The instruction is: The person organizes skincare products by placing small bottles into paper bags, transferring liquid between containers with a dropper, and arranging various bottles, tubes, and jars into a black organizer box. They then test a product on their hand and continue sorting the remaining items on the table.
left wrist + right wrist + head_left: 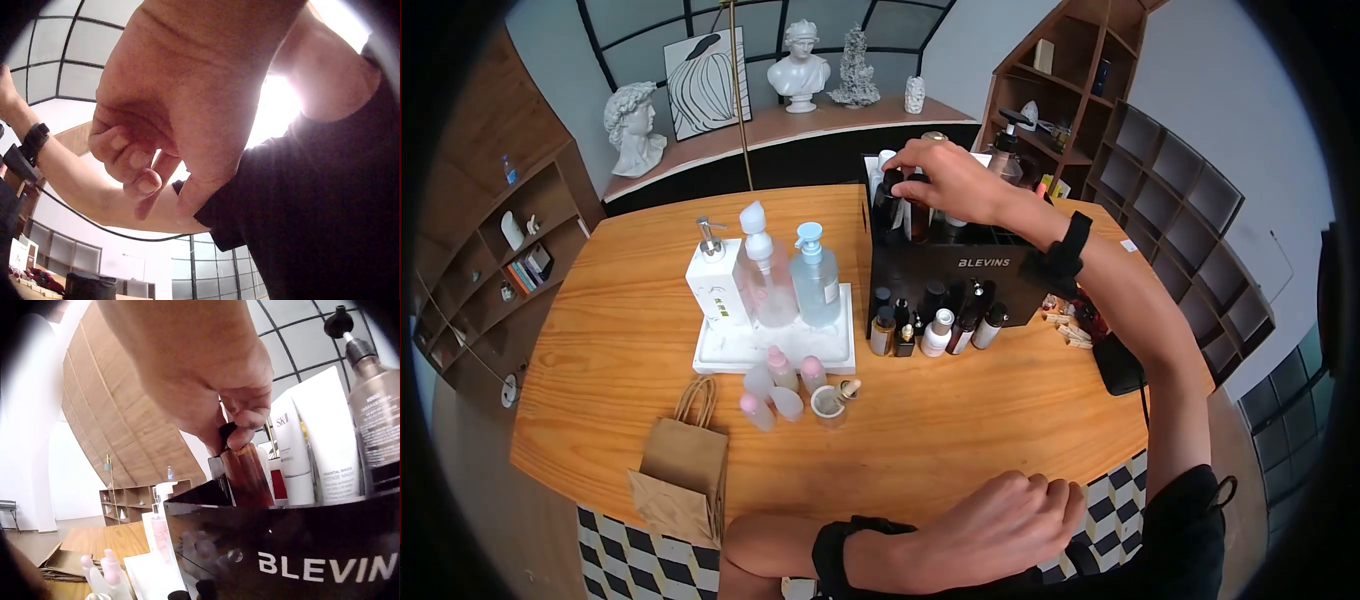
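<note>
Over the left end of the black organizer box (1000,262), my right hand (948,178) pinches the black cap (227,434) of a dark bottle (886,208) between thumb and fingers. An amber bottle (248,476) stands right beside it, partly covered by the hand in the head view. The box wall hides the lower part of both bottles. White tubes (328,440) and a pump bottle (377,409) also stand in the box. My left hand (1007,525) hangs at the table's front edge, fingers loosely curled, holding nothing, as the left wrist view (175,119) also shows.
Several small bottles (937,332) stand before the box. Left of it, a white tray (775,350) bears a white dispenser (720,280) and two pump bottles. Pink-capped travel bottles (813,373), a small jar (828,402) and a paper bag (685,455) lie nearer the front.
</note>
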A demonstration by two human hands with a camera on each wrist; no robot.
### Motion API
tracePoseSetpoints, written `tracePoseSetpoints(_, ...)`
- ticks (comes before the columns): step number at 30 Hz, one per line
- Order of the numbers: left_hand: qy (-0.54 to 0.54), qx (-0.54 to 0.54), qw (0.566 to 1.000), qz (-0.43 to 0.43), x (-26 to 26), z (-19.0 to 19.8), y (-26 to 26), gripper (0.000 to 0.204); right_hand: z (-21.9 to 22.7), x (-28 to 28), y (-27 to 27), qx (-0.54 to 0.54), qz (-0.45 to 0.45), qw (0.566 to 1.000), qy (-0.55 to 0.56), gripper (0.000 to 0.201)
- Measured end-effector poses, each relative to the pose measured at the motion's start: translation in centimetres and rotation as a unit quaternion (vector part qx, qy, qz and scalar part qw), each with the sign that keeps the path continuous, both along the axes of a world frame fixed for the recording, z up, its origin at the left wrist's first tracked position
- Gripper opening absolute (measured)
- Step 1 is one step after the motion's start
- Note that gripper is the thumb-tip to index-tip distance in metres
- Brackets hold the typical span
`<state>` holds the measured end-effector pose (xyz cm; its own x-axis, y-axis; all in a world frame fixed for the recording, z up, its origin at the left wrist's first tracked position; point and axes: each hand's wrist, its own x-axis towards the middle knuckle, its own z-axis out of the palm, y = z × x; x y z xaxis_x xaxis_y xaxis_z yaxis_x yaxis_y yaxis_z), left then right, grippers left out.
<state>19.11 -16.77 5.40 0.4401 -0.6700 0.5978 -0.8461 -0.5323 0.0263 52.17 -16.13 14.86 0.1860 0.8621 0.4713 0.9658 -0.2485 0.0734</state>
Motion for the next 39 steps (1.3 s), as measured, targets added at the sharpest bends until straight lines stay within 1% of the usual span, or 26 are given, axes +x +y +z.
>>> tracePoseSetpoints(2, 0.006, 0.003, 1.0, 0.002, 0.0, 0.0, -0.1, 0.031, 0.0, -0.1, 0.3, -0.019, -0.026, 0.997, 0.068, 0.033)
tracePoseSetpoints(4, 0.013, 0.006, 1.0, 0.005, -0.1, 0.0, -0.2, 0.031, -0.6, 0.3, 0.2, -0.002, -0.021, 0.997, 0.071, 0.032)
tracePoseSetpoints(7, 0.003, -0.028, 1.0, 0.006, -0.1, -0.2, -0.2, 0.03, -1.5, 0.4, -0.2, 0.032, -0.012, 0.997, 0.076, 0.031)
tracePoseSetpoints(9, -0.004, -0.017, 1.0, -0.002, 0.1, -0.3, -0.2, 0.03, -2.0, 0.3, -0.4, 0.047, -0.012, 0.996, 0.078, 0.031)
tracePoseSetpoints(11, 0.008, -0.003, 1.0, -0.001, 0.1, -0.1, -0.3, 0.03, -2.3, 0.2, -0.8, 0.064, -0.012, 0.997, 0.043, 0.03)
tracePoseSetpoints(14, 0.017, 0.006, 1.0, -0.002, 0.2, -0.1, -0.3, 0.03, -2.3, -0.6, -1.1, 0.064, -0.029, 0.997, 0.033, 0.029)
tracePoseSetpoints(18, 0.02, 0.007, 1.0, -0.004, 0.5, -0.3, -0.3, 0.032, -2.4, -1.0, -1.6, 0.08, -0.025, 0.995, 0.047, 0.028)
tracePoseSetpoints(20, 0.021, 0.01, 1.0, -0.006, 0.6, -0.3, -0.2, 0.032, -2.6, -1.0, -2.0, 0.105, -0.002, 0.992, 0.069, 0.027)
tracePoseSetpoints(21, 0.021, 0.012, 1.0, -0.004, 0.6, -0.2, -0.2, 0.032, -2.8, -1.1, -2.3, 0.106, -0.003, 0.991, 0.087, 0.028)
tracePoseSetpoints(25, 0.036, -0.018, 0.999, -0.022, 0.7, -0.2, -0.1, 0.032, -3.0, -2.3, -2.7, 0.111, -0.021, 0.99, 0.086, 0.033)
tracePoseSetpoints(27, 0.036, -0.012, 0.999, -0.02, 0.8, -0.5, -0.2, 0.033, -3.4, -2.3, -2.5, 0.101, -0.059, 0.991, 0.066, 0.042)
tracePoseSetpoints(28, 0.036, -0.008, 0.999, -0.022, 0.8, -0.4, -0.1, 0.033, -3.7, -2.0, -2.5, 0.105, -0.06, 0.99, 0.066, 0.042)
tracePoseSetpoints(30, 0.034, -0.004, 0.999, -0.029, 0.8, -0.2, 0.1, 0.034, -4.2, -1.1, -2.1, 0.083, -0.035, 0.992, 0.092, 0.049)
tracePoseSetpoints(31, 0.033, -0.002, 0.999, -0.028, 0.9, -0.1, 0.1, 0.034, -4.3, -1.2, -1.8, 0.091, -0.031, 0.991, 0.09, 0.052)
tracePoseSetpoints(34, 0.032, 0.008, 0.999, -0.029, 0.9, -0.2, 0.2, 0.034, -4.1, -1.4, -1.6, 0.096, -0.036, 0.988, 0.112, 0.051)
tracePoseSetpoints(37, 0.037, 0.028, 0.999, -0.005, 0.7, -0.2, 0.0, 0.033, -3.8, -1.8, -1.6, 0.108, -0.042, 0.983, 0.139, 0.05)
tracePoseSetpoints(38, 0.035, 0.025, 0.999, -0.006, 0.7, -0.2, 0.0, 0.032, -3.7, -2.0, -1.7, 0.108, -0.041, 0.983, 0.14, 0.05)
tracePoseSetpoints(39, 0.033, 0.021, 0.999, -0.007, 0.7, -0.1, 0.0, 0.032, -3.6, -2.3, -2.1, 0.129, -0.046, 0.983, 0.12, 0.047)
